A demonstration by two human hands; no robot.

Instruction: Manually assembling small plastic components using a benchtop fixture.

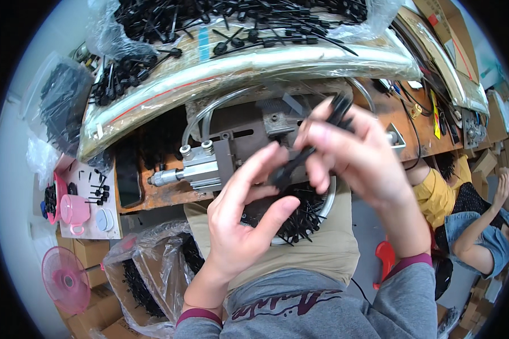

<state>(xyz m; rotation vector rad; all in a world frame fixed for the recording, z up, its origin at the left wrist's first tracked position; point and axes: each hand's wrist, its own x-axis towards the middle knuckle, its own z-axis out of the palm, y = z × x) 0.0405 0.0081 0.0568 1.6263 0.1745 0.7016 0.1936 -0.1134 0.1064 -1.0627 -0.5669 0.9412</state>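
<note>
A: What are the fingers doing?

B: The right hand's [359,150] fingers curl around long black plastic pieces [340,110], blurred — I can't count them. The left hand's [240,217] thumb and fingers are parted, tips near the pieces' lower end; I can't tell whether they touch.

A: And the edges around them?

B: Both hands hang above a round, pale-rimmed bowl [329,208] of black stemmed plastic parts [302,223]. A silver metal cylinder [203,176] lies just beyond the left knuckles. Farther off runs the bowed front edge of a pale, plastic-wrapped tray [254,66]. Open space lies between the forearms, down to the beige-trousered lap [333,248].

A: What's the surface?

B: A worn orange-brown wooden bench [144,199] — clear bendy tubes [201,116] arch across it.

A: And the room?

B: On the left, a pink plastic cup [76,210], a round pink fan [67,279] and a cardboard box lined with clear plastic [152,265]. On the right, another person in blue denim [455,229].
</note>
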